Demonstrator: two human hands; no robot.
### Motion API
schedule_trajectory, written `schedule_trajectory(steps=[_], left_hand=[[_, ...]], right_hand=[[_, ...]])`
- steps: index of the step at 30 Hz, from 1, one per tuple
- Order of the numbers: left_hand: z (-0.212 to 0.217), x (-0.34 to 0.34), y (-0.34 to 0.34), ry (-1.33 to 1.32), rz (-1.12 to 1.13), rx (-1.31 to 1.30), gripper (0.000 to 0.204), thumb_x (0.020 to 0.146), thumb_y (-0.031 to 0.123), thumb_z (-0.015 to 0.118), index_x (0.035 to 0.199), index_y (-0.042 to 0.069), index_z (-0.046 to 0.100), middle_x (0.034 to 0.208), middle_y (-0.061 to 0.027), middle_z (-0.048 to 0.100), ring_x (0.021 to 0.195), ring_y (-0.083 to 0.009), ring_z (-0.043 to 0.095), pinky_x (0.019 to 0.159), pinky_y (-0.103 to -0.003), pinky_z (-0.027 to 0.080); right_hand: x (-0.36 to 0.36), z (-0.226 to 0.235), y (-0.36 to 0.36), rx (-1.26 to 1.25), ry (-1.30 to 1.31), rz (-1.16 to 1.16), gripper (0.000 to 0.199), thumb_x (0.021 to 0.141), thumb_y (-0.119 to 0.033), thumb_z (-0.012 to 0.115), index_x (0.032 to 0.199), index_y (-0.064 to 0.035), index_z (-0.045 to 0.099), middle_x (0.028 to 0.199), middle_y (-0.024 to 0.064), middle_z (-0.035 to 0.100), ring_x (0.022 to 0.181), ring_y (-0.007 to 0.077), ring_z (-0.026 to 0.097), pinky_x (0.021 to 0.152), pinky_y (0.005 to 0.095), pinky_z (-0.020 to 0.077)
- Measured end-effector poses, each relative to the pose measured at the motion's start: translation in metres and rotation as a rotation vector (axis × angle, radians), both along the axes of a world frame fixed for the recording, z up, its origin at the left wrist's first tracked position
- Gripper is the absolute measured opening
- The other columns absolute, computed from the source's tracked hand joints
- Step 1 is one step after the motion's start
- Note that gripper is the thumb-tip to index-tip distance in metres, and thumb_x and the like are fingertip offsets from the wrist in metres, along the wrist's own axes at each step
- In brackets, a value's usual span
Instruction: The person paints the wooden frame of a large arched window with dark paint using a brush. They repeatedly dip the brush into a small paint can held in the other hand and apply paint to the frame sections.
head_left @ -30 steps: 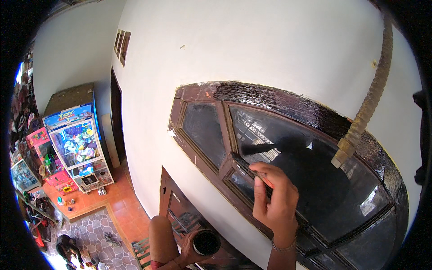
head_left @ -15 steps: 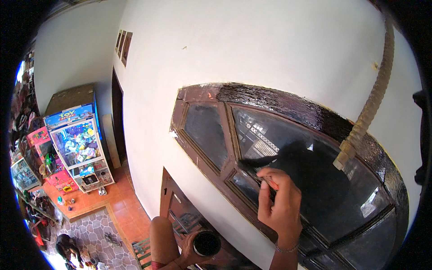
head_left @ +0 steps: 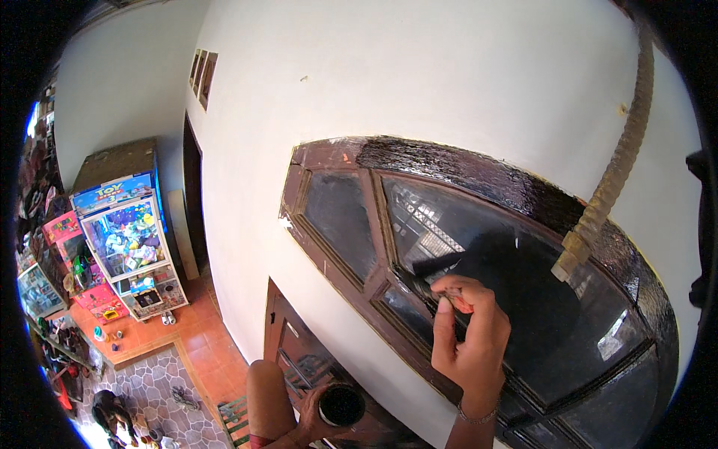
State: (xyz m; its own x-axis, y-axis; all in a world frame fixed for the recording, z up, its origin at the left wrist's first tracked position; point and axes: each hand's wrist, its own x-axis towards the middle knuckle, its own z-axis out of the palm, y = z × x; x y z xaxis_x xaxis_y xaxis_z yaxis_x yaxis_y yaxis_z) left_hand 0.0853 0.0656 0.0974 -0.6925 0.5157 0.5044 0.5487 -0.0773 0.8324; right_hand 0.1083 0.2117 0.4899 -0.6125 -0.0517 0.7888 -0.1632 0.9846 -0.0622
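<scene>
My right hand (head_left: 475, 333) pinches a small paintbrush (head_left: 458, 301) with a reddish handle. Its dark bristles rest at the inner wooden bar of an arched window frame (head_left: 329, 155), near the joint of the bars. Below, my left hand (head_left: 310, 420) is wrapped round a round container of black paint (head_left: 342, 405). Glossy dark paint covers much of the upper arch and some lower right bars, while the left end and left bars look dull brown. The dark glass (head_left: 340, 217) mirrors a dark shape and a bright grille.
A ridged rod (head_left: 624, 150) hangs down in front of the arch at right. White wall (head_left: 419, 67) surrounds the frame, with a brown door (head_left: 292, 337) below. Far down left stand a toy claw machine (head_left: 131, 239), orange tiles (head_left: 202, 344), stone paving (head_left: 164, 378) and a person (head_left: 112, 411).
My right hand has shifted slightly right and down, and the bristles have moved a little down along the inner bar. My left hand still holds the container in nearly the same place.
</scene>
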Motion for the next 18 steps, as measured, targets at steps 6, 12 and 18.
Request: schedule_trajectory(steps=[6,12,18], left_hand=[[0.001,0.0,-0.002,-0.017,-0.007,-0.039,0.114,0.048,0.046,0.1,0.138,0.004,0.044,0.129,-0.0191,0.06,0.121,-0.0367,0.061,0.102,-0.052,0.05],[0.0,0.001,-0.001,-0.112,-0.041,0.011,0.112,0.05,0.045,0.1,0.139,0.005,0.046,0.129,-0.0186,0.06,0.122,-0.037,0.059,0.104,-0.051,0.048],[0.001,0.003,-0.001,-0.101,-0.022,-0.011,0.113,0.049,0.044,0.1,0.14,0.005,0.047,0.132,-0.0161,0.061,0.125,-0.033,0.058,0.107,-0.049,0.046]], right_hand=[[0.007,0.003,-0.005,-0.043,-0.071,-0.046,0.023,0.088,0.005,0.064,0.108,0.0014,0.055,0.103,0.0207,0.068,0.094,0.0383,0.069,0.085,0.0444,0.0548],[0.027,0.006,-0.009,-0.011,0.024,-0.064,0.024,0.087,0.006,0.064,0.108,0.0003,0.055,0.104,0.0203,0.068,0.094,0.0374,0.069,0.083,0.0438,0.0559],[0.025,0.003,-0.005,-0.043,-0.106,-0.086,0.022,0.089,0.005,0.063,0.107,0.0009,0.053,0.105,0.0204,0.068,0.091,0.0347,0.069,0.08,0.0402,0.0552]])
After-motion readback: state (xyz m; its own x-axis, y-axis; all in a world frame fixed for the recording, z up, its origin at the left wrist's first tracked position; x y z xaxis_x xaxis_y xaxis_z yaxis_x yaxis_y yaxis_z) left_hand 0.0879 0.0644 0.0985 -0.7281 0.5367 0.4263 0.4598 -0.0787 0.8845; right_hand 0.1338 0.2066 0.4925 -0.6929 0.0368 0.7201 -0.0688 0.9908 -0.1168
